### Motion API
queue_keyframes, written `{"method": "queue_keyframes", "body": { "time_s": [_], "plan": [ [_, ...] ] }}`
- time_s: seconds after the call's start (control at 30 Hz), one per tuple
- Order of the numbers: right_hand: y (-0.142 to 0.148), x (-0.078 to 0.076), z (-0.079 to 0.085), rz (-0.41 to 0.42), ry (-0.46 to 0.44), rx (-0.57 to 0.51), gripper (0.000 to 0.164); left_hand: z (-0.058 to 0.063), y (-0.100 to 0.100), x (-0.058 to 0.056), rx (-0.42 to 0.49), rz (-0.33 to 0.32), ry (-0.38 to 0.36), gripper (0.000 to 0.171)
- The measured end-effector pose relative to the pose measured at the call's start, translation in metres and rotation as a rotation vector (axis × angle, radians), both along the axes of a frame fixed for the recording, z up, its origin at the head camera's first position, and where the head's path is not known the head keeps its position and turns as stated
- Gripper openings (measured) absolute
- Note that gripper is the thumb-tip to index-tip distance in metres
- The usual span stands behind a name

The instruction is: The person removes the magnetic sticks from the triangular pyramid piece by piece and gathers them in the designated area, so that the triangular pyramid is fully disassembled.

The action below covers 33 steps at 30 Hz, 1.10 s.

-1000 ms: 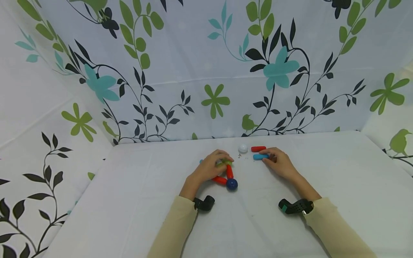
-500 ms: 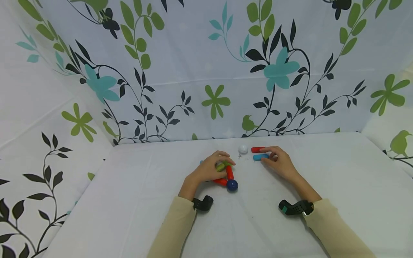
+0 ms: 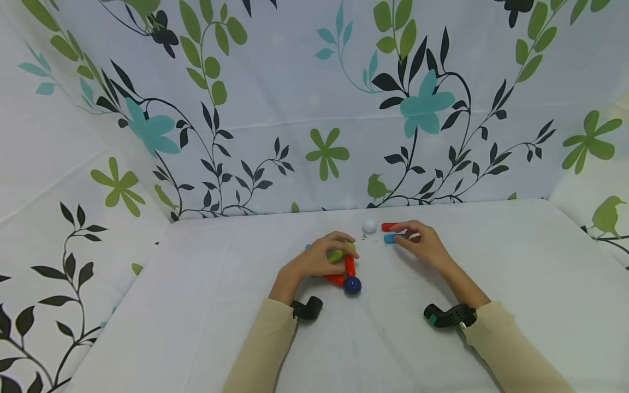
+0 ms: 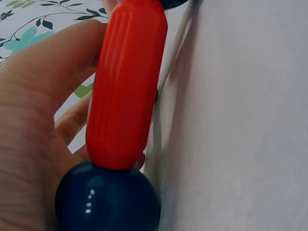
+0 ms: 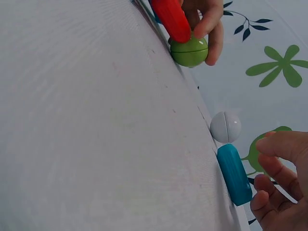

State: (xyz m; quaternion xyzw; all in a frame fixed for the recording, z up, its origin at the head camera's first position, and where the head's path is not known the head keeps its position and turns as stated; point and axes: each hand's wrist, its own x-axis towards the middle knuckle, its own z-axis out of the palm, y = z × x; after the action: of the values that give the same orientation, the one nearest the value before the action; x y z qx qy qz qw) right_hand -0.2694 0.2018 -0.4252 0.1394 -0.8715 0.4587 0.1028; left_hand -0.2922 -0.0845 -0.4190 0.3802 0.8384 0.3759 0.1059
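Note:
In the head view my left hand (image 3: 321,256) grips a frame of magnetic building sticks and balls. Its red stick (image 4: 127,86) joins a dark blue ball (image 3: 352,285), with a green ball (image 5: 189,52) and a green stick (image 3: 336,256) at the fingers. Part of the frame is hidden by the hand. My right hand (image 3: 422,240) is at the loose sticks, fingers bent and spread apart. Just beside its fingertips lies a light blue stick (image 5: 234,174); the forefinger overlaps the right end of a loose red stick (image 3: 390,226).
A white ball (image 3: 369,226) sits near the back of the white-covered table (image 3: 221,305), left of the loose sticks. Small dark specks lie by it. A patterned curtain (image 3: 275,109) rises directly behind the table's back edge.
My right forefinger has moved from over the light blue stick back to the loose red one. The green ball and stick show more between my left fingers; the frame has shifted slightly nearer me.

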Motion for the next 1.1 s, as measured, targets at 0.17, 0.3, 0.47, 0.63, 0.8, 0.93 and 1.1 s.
{"method": "queue_keyframes", "body": {
  "time_s": [0.17, 0.3, 0.47, 0.63, 0.8, 0.93, 1.1],
  "plan": [
    [-0.002, 0.001, 0.003, 0.06, -0.05, -0.034, 0.024, 0.0, -0.001, 0.0, 0.018, 0.009, -0.017, 0.028],
    [-0.005, 0.003, 0.004, 0.12, -0.075, -0.069, 0.024, 0.002, -0.001, 0.0, 0.019, 0.014, -0.007, 0.027],
    [-0.008, 0.003, 0.005, 0.218, -0.09, -0.05, 0.022, 0.005, 0.0, 0.0, -0.021, 0.057, 0.033, 0.026],
    [-0.013, 0.002, 0.002, 0.312, -0.09, -0.029, 0.02, 0.005, 0.001, 0.001, -0.084, 0.14, 0.113, 0.024],
    [-0.018, 0.001, -0.002, 0.401, -0.079, -0.017, 0.019, 0.003, 0.002, 0.001, -0.101, 0.128, 0.185, 0.027],
    [-0.023, 0.002, -0.005, 0.486, -0.062, -0.026, 0.019, 0.003, 0.002, 0.001, -0.082, 0.053, 0.17, 0.028],
    [-0.029, 0.006, -0.007, 0.549, -0.084, -0.062, 0.019, 0.001, 0.002, 0.002, -0.083, 0.024, 0.098, 0.027]
  ]
}}
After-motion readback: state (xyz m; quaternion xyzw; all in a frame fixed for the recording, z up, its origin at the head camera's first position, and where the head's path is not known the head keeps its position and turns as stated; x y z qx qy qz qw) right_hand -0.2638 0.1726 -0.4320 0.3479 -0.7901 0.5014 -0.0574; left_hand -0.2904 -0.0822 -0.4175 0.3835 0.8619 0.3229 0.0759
